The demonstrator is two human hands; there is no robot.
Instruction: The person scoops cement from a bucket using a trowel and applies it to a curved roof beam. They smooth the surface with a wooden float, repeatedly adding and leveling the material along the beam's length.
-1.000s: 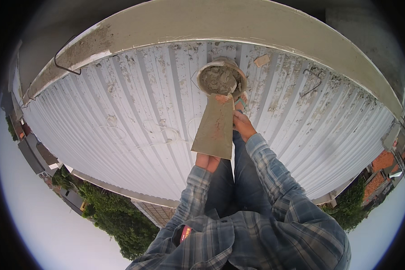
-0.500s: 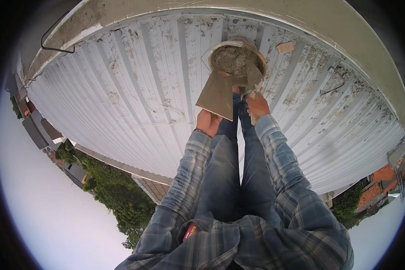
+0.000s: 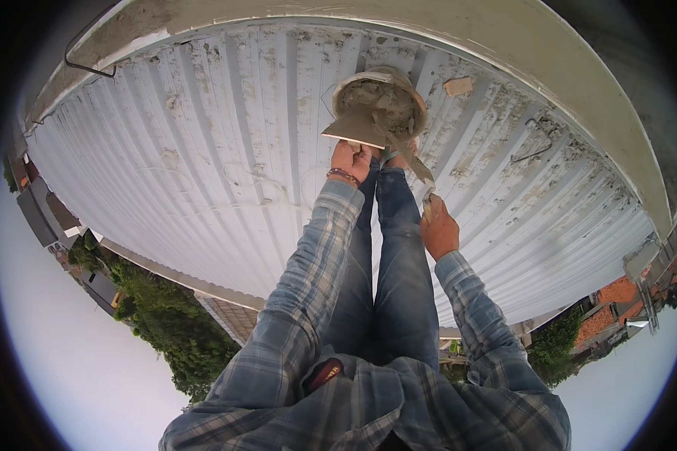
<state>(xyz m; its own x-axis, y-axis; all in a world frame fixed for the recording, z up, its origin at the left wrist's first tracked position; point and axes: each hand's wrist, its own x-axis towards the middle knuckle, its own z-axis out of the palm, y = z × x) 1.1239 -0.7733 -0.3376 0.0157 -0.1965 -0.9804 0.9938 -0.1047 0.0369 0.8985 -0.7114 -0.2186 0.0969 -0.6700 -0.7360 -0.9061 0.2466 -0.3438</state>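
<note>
Below, lumpy mortar (image 3: 403, 113) (grey), round bucket (image 3: 382, 73), flat board (image 3: 355, 126), mortar-smeared trowel (image 3: 414, 164).

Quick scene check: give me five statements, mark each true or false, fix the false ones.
1. The left hand holds a flat board. True.
2. The right hand is empty. False: it holds a trowel.
3. The bucket contains a grey mix. True.
4. The tan block lies inside the bucket. False: it lies outside, to the right.
5. Ribbed white sheeting lies beneath the bucket. True.
</note>
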